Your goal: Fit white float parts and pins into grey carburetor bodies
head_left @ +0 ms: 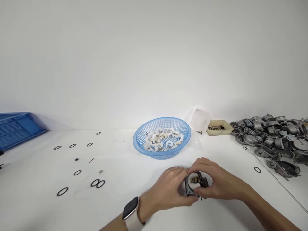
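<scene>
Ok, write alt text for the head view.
Two hands, left and right, hold a small metal part together over a white table. Behind sits a blue basket of white rings; grey castings pile at right.

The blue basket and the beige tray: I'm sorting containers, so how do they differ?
The blue basket is round with perforated walls; the beige tray is rectangular and solid-walled. The basket is larger and holds white ring-shaped parts; the tray is small, shallow, and holds small dark bits. Both are open-topped and sit on the white table.

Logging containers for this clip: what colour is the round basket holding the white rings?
Light blue, a mesh-sided plastic basket; it shows best in the head view.
</scene>
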A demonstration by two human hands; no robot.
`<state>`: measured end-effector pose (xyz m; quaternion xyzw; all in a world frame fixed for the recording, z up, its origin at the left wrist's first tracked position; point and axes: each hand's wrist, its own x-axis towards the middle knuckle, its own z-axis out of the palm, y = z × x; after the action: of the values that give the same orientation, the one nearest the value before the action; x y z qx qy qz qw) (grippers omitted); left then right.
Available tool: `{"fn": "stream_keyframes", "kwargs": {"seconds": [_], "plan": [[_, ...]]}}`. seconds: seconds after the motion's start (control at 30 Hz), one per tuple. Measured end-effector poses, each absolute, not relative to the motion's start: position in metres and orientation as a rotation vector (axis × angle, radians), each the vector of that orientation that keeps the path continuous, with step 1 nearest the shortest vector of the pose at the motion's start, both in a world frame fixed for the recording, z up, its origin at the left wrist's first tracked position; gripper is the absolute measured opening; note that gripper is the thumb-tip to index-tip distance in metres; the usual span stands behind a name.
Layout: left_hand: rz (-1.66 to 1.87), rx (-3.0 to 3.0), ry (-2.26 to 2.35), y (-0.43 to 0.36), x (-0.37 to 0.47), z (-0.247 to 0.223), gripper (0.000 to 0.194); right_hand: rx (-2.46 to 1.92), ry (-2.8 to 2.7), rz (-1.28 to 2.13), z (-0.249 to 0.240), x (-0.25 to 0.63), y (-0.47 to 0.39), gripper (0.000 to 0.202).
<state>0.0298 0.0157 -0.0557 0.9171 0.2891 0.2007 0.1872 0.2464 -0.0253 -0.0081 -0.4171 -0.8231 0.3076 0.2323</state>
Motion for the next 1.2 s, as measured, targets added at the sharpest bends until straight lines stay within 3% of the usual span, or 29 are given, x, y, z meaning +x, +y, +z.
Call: {"fn": "stream_keyframes", "kwargs": {"seconds": [0.23,0.4,0.53,0.9,1.0,1.1,1.2], "plan": [[0.870,2.514,0.702,0.014,0.028,-0.050,0.031,-1.112,-2.208,0.861,-0.010,0.248,-0.025,0.035],[1.311,2.525,0.536,0.014,0.028,-0.052,0.039,-1.159,-1.996,0.974,-0.009,0.247,-0.026,0.031],[1.474,2.592,0.560,0.013,0.029,-0.054,0.020,-1.141,-1.890,1.082,-0.006,0.245,-0.024,0.029],[1.477,2.599,0.515,0.010,0.028,-0.059,0.005,-1.159,-1.853,1.100,-0.012,0.247,-0.021,0.022],[1.434,2.379,0.623,0.007,0.031,-0.053,0.017,-1.183,-1.928,0.959,-0.013,0.246,-0.022,0.028],[1.128,2.029,0.821,0.008,0.033,-0.045,0.033,-1.182,-2.101,0.652,-0.019,0.243,-0.022,0.044],[0.874,1.781,0.826,0.013,0.033,-0.041,0.044,-1.090,-2.230,0.348,-0.028,0.240,-0.020,0.047]]}}
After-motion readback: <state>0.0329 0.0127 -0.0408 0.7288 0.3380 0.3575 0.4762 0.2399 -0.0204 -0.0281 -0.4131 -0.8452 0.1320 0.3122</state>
